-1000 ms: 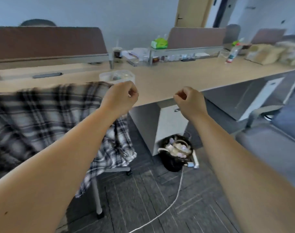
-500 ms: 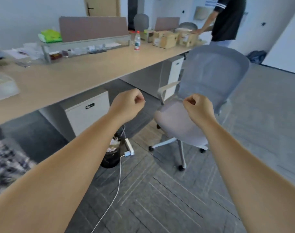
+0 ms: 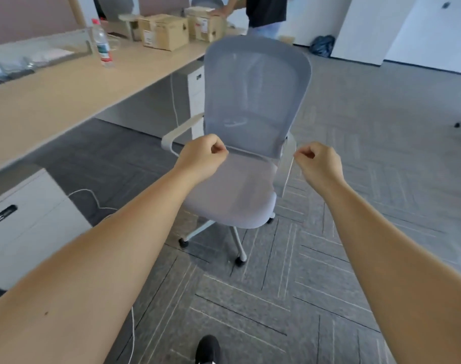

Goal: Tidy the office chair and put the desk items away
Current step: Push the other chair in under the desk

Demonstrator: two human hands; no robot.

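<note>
A grey mesh office chair [image 3: 253, 101] with white arms and a wheeled base stands in front of me, its seat facing me, a little out from the long wooden desk [image 3: 53, 95]. My left hand [image 3: 204, 157] is a loose fist held out in front of the seat's left side. My right hand [image 3: 319, 161] is also a fist, in front of the chair's right armrest. Neither hand holds anything, and whether either touches the chair is unclear. A plastic water bottle [image 3: 101, 43] stands on the desk.
Cardboard boxes [image 3: 166, 31] sit at the desk's far end, where a person in a dark top [image 3: 266, 9] stands. A white drawer unit [image 3: 27, 222] is under the desk at left. A white cable [image 3: 92, 198] trails over the grey carpet. My shoe [image 3: 207, 349] shows below.
My view has swung right, from the plaid-covered chair and waste bin to the grey chair, which is now central and closer. Both fists stayed raised and closed.
</note>
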